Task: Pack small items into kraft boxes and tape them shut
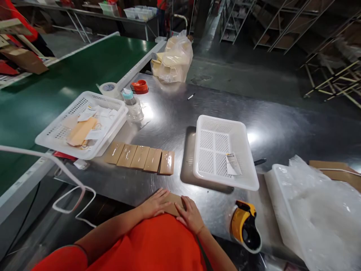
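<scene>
In the head view, your left hand (156,204) and right hand (191,215) hold a brown carton (173,204) between them at the table (166,113) edge, a row of boxes (140,157) ahead-left of that grip, a white basket (214,141) ahead-right, a yellow tape dispenser (239,223) to its right.

Plain brown carton (171,205), brown boxes (139,157) in a row; white basket (246,162) with lattice-patterned floor, silvery-grey tabletop (169,113); deep green conveyor belt (98,60), yellow-and-black tape dispenser (239,224), vivid orange-red shirt (158,244)
</scene>
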`<control>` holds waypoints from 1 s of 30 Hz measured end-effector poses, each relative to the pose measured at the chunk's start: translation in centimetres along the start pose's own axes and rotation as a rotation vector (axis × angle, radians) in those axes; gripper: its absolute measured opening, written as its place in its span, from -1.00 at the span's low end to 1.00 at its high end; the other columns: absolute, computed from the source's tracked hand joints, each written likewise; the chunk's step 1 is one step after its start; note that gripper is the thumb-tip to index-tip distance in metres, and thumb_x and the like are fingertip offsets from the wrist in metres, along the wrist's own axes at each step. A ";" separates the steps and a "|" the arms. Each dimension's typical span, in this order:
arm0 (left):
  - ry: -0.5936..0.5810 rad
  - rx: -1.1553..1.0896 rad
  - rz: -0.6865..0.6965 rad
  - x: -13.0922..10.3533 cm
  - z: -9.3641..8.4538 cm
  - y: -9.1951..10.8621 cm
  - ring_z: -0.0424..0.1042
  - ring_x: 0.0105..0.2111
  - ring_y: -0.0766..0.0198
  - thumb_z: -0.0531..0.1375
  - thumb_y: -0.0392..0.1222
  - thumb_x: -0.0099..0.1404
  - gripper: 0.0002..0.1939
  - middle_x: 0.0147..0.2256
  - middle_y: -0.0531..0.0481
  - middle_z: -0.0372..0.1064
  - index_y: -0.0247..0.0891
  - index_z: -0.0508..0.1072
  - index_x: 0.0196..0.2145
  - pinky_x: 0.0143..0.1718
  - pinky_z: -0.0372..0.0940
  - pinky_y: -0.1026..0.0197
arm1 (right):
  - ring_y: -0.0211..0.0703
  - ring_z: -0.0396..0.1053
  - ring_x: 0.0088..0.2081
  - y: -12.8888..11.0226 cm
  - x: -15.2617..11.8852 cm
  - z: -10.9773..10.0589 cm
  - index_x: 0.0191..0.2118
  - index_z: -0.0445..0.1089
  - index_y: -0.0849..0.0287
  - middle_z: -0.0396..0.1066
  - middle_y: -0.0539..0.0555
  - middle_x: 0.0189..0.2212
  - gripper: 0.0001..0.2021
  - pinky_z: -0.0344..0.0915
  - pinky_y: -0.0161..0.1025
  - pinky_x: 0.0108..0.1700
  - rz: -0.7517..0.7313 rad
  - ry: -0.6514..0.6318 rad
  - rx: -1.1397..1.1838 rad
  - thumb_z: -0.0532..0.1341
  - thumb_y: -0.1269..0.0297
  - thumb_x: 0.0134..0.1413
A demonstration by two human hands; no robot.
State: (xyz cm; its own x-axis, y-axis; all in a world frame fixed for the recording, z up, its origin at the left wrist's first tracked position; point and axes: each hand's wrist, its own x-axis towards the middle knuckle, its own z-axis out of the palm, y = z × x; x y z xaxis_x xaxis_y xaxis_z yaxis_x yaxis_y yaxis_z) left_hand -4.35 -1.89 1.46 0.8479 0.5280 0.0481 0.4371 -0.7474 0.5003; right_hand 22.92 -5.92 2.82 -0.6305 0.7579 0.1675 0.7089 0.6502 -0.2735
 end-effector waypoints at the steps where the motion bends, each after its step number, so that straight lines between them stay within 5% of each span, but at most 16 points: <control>1: -0.012 0.000 -0.004 0.1 -0.2 0.0 -0.05 0.29 -0.18 0.28 -0.24 0.19 -0.37 0.30 -0.32 -0.06 -0.13 0.23 0.19 0.19 0.04 -0.34 | 0.19 0.17 0.17 0.0 -0.1 0.1 0.21 0.21 0.08 0.16 0.35 0.20 -0.42 0.30 0.10 0.07 -0.006 -0.014 0.006 0.25 0.10 0.07; 7: -0.044 -0.039 0.003 0.1 -1.3 0.1 -0.10 0.30 -0.17 0.31 -0.26 0.15 -0.33 0.32 -0.27 -0.11 -0.09 0.23 0.19 0.21 0.02 -0.32 | 0.22 0.04 0.26 -0.5 -0.9 0.9 0.18 0.25 0.16 0.03 0.36 0.28 -0.47 0.30 0.06 0.09 0.016 -0.004 0.037 0.25 0.32 0.05; 16: -0.090 0.011 -0.074 -0.5 -0.9 0.4 -0.04 0.29 -0.14 0.29 -0.35 0.15 -0.35 0.30 -0.24 -0.03 -0.09 0.26 0.18 0.21 0.07 -0.27 | 0.16 0.03 0.27 -1.6 -0.7 -0.8 0.22 0.17 -0.02 0.07 0.26 0.27 -0.47 0.15 0.13 0.15 0.118 -0.029 -0.049 0.19 0.21 0.12; 19: -0.062 0.010 -0.077 -0.6 -0.8 0.3 -0.06 0.30 -0.11 0.26 -0.39 0.16 -0.35 0.31 -0.21 -0.05 -0.07 0.24 0.18 0.22 0.05 -0.28 | 0.18 0.15 0.20 -0.5 -3.3 -2.7 0.24 0.12 0.17 0.18 0.37 0.18 -0.49 0.19 0.12 0.09 0.473 0.199 -0.213 0.05 0.14 0.21; 22: -0.038 -0.007 -0.095 -0.7 -0.8 0.4 -0.08 0.31 -0.10 0.25 -0.40 0.17 -0.37 0.32 -0.19 -0.07 -0.07 0.26 0.17 0.22 0.04 -0.29 | 0.35 0.29 0.02 1.5 -7.9 -4.2 0.19 0.11 0.52 0.31 0.59 -0.03 -0.32 0.25 0.17 -0.07 1.164 0.467 -0.460 -0.02 -0.02 0.20; 24: -0.030 -0.025 -0.103 -0.6 -0.8 0.5 -0.09 0.31 -0.10 0.25 -0.39 0.17 -0.39 0.32 -0.19 -0.06 -0.08 0.28 0.16 0.23 0.01 -0.30 | 0.37 0.37 -0.16 2.8 -11.0 -4.6 0.08 0.24 0.56 0.41 0.56 -0.24 -0.26 0.22 0.25 -0.12 1.436 0.401 -0.490 -0.09 -0.13 0.16; 27: -0.023 -0.041 -0.127 -0.5 -0.7 0.7 -0.10 0.31 -0.11 0.25 -0.39 0.16 -0.42 0.31 -0.22 -0.05 -0.10 0.32 0.14 0.23 -0.02 -0.31 | 0.24 0.40 -0.37 4.0 -14.2 -4.4 -0.15 0.41 0.40 0.43 0.35 -0.50 -0.31 0.12 0.34 -0.04 1.465 0.214 -0.375 -0.22 -0.12 0.15; 30: -0.031 -0.068 -0.151 -0.4 -0.6 0.8 -0.14 0.32 -0.12 0.25 -0.39 0.17 -0.43 0.31 -0.23 -0.07 -0.12 0.32 0.13 0.23 -0.02 -0.30 | 0.21 0.41 -0.31 3.3 -15.3 -4.7 -0.24 0.41 0.28 0.44 0.30 -0.46 -0.35 0.17 0.26 -0.02 1.415 0.285 -0.118 -0.15 -0.20 0.06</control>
State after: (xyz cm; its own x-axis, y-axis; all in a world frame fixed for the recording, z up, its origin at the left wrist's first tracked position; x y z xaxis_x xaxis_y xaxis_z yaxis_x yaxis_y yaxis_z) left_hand -4.49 -2.41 2.37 0.7835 0.6187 -0.0578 0.5396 -0.6312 0.5572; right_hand 36.34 -15.12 3.78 0.6803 0.7328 0.0109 0.7034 -0.6486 -0.2907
